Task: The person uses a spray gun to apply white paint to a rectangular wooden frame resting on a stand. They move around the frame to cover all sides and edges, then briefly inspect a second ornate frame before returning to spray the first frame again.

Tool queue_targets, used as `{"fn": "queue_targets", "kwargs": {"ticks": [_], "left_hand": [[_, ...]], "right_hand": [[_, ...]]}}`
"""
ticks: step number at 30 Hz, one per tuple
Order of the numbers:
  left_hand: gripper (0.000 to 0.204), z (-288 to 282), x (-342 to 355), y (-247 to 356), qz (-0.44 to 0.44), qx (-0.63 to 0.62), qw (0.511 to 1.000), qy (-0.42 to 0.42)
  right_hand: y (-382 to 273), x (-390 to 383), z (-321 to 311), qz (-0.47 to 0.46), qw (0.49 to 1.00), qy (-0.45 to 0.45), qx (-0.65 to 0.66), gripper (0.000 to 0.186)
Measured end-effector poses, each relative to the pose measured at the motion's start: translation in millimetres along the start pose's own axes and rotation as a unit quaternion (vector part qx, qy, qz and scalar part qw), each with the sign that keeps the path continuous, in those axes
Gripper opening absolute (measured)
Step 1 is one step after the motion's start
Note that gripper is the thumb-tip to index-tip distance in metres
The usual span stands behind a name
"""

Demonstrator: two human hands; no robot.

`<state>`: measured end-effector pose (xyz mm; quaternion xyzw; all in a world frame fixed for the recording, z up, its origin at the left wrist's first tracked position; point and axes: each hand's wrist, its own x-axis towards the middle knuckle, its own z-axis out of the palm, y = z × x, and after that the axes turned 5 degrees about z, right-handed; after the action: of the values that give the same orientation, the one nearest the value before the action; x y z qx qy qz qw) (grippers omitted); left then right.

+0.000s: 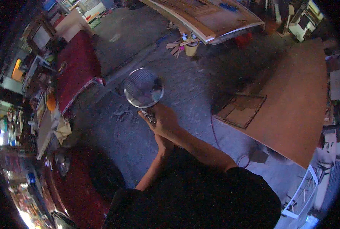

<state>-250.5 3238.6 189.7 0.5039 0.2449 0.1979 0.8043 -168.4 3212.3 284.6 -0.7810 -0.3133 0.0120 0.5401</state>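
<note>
In front of me I hold what looks like a spray gun, its round, silver-rimmed cup [144, 88] seen from above. Below the cup a ribbed metal fitting shows between the fingers. My right hand [165, 119] is closed around the gun just under the cup. My left hand [164, 143] comes up beneath the right wrist, and its fingers are mostly hidden there. Both forearms meet close together, well above the grey floor [139, 141].
A wide brown panel [288, 99] with a dark frame [243, 108] on it lies to the right. Ahead are a wooden panel [215, 17] and a bucket [191, 49] beside wood scraps. Left stands a dark red panel [78, 68]. A thin red hose [215, 133] crosses the floor.
</note>
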Motion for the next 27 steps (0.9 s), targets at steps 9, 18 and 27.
{"fn": "queue_targets", "kwargs": {"ticks": [9,18,27], "left_hand": [[0.057,21.1,209.3,32.0,-0.032,-0.071,0.996,0.044],[0.061,20.3,377.3,68.0,-0.041,-0.080,0.994,0.068],[0.063,9.2,565.7,115.3,0.007,-0.003,0.993,0.121]], "right_hand": [[50.1,182.4,31.9,0.071,0.996,-0.032,-0.046,0.063],[124.3,325.2,20.1,0.097,0.993,-0.070,-0.013,0.071],[360.5,391.2,-115.2,0.265,0.868,0.200,-0.370,0.080]]}}
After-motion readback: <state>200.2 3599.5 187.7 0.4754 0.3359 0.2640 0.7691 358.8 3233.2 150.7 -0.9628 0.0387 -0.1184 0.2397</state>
